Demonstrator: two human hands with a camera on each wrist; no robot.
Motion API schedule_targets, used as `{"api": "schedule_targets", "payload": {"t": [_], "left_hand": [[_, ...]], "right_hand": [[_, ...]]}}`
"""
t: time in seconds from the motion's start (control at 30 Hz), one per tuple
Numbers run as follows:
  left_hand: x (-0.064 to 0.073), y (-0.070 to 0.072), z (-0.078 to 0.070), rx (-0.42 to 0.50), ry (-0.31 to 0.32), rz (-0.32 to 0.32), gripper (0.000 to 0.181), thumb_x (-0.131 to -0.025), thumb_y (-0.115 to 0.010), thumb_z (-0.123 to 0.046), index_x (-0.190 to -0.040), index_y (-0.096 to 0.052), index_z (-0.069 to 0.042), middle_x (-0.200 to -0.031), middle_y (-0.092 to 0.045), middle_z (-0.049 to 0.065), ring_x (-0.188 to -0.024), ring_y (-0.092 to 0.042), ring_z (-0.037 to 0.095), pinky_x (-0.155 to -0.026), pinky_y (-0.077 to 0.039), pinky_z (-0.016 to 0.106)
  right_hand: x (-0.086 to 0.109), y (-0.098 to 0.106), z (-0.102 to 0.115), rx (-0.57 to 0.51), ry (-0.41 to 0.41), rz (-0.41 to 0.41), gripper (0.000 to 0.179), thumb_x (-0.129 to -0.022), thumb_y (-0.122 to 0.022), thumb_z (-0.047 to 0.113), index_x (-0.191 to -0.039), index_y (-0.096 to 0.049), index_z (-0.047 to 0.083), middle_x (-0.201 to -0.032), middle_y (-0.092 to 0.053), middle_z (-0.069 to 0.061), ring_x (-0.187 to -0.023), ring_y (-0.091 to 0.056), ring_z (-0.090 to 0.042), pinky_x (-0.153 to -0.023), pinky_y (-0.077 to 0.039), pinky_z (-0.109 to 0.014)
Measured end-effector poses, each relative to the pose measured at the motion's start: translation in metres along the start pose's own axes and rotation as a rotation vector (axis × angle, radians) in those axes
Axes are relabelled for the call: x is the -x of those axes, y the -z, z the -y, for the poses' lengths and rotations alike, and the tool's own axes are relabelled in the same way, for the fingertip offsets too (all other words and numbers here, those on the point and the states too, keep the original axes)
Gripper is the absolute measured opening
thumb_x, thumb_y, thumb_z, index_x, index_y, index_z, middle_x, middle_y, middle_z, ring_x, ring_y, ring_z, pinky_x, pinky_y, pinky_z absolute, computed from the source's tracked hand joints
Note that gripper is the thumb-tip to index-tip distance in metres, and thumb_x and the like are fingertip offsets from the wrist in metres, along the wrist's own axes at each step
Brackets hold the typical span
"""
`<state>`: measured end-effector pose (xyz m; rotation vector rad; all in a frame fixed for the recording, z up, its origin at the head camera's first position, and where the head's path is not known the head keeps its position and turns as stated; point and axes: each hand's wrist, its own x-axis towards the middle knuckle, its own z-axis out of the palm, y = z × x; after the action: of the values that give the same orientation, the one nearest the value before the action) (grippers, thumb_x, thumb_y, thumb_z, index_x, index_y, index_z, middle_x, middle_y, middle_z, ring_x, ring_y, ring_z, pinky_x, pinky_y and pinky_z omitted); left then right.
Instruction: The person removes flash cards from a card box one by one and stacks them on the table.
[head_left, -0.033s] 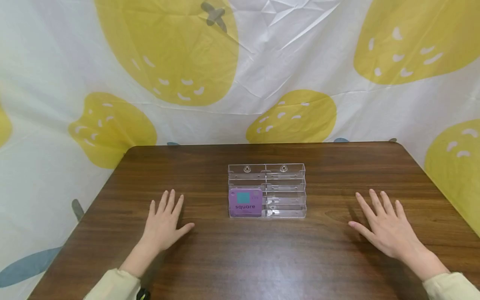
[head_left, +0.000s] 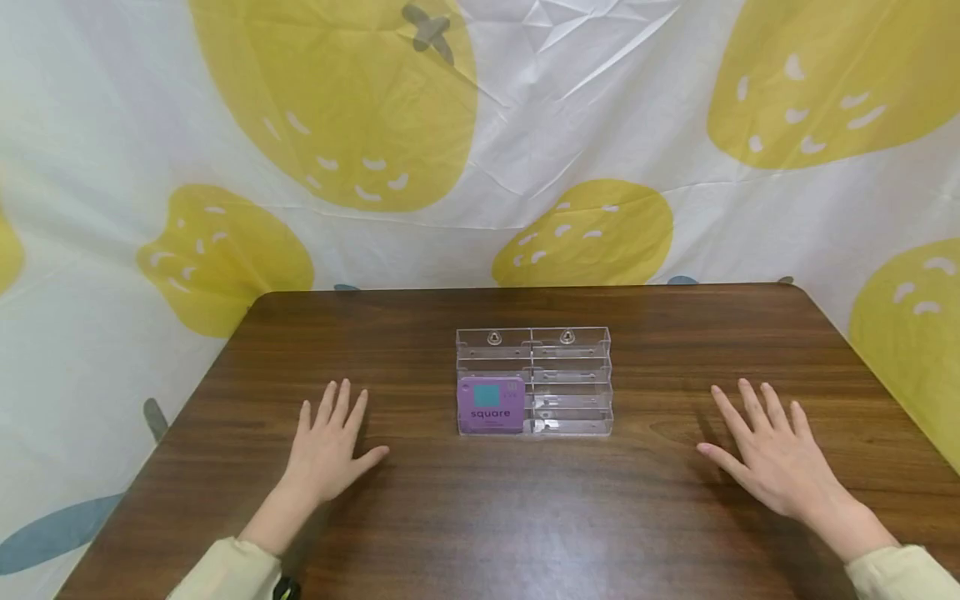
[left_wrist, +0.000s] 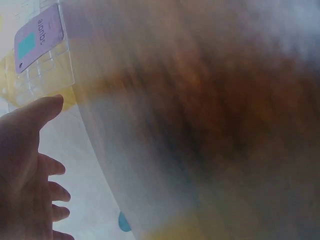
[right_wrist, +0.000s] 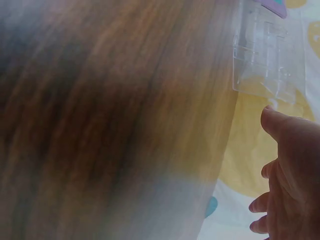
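A clear plastic card holder [head_left: 572,402] with two columns of tiered pockets stands mid-table. In its front left pocket sits a purple card [head_left: 491,423] with a teal square and the word "square"; whether it is one card or a stack I cannot tell. Left of the holder, my left hand [head_left: 324,454] is spread palm down with nothing in it. My right hand [head_left: 776,462] is spread likewise on the holder's right, also holding nothing. Both hands are apart from the holder. The left wrist view shows the card [left_wrist: 40,37] beyond my thumb; the right wrist view shows the holder [right_wrist: 270,60].
The brown wood-grain table [head_left: 525,517] has rounded far corners. A white cloth [head_left: 420,250] printed with yellow fruit hangs behind it and along both sides. A dark band [head_left: 287,588] shows at my left cuff.
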<state>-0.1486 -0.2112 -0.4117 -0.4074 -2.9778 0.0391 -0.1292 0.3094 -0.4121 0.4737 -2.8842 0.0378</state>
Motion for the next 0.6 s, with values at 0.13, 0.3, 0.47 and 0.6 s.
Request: {"api": "schedule_targets", "payload": {"t": [0.13, 0.3, 0.47, 0.6], "left_hand": [[0.003, -0.003, 0.001, 0.008, 0.003, -0.002, 0.080, -0.082, -0.055, -0.054, -0.138, -0.034, -0.002, -0.143, -0.026, 0.025, -0.133, -0.020, 0.038, -0.102, -0.019, 0.061], [0.005, -0.004, -0.001, 0.023, 0.000, -0.012, 0.080, -0.081, -0.055, -0.054, -0.138, -0.034, -0.003, -0.143, -0.026, 0.024, -0.133, -0.019, 0.038, -0.102, -0.018, 0.061], [-0.002, -0.002, -0.010, 0.038, -0.031, -0.016, 0.081, -0.082, -0.054, -0.056, -0.139, -0.033, -0.003, -0.144, -0.025, 0.024, -0.133, -0.018, 0.038, -0.103, -0.018, 0.060], [-0.012, 0.001, -0.023, 0.051, -0.063, -0.027, 0.081, -0.082, -0.053, -0.057, -0.139, -0.033, -0.003, -0.144, -0.024, 0.024, -0.134, -0.018, 0.037, -0.104, -0.017, 0.058]], "right_hand": [[0.000, -0.001, 0.000, -0.004, -0.001, 0.019, 0.077, -0.090, -0.044, 0.050, -0.146, -0.007, 0.011, -0.137, -0.024, -0.036, -0.124, -0.018, -0.054, -0.094, -0.014, -0.069], [-0.002, -0.001, 0.001, -0.014, -0.001, 0.032, 0.077, -0.091, -0.043, 0.049, -0.146, -0.004, 0.013, -0.138, -0.022, -0.036, -0.125, -0.015, -0.054, -0.095, -0.011, -0.069], [-0.005, 0.002, 0.003, -0.035, -0.001, 0.034, 0.076, -0.091, -0.043, 0.048, -0.146, -0.005, 0.013, -0.138, -0.021, -0.037, -0.127, -0.012, -0.054, -0.096, -0.008, -0.068], [-0.008, 0.004, 0.005, -0.048, -0.006, 0.058, 0.075, -0.092, -0.041, 0.048, -0.146, -0.002, 0.013, -0.139, -0.018, -0.037, -0.128, -0.009, -0.054, -0.098, -0.004, -0.068]]}}
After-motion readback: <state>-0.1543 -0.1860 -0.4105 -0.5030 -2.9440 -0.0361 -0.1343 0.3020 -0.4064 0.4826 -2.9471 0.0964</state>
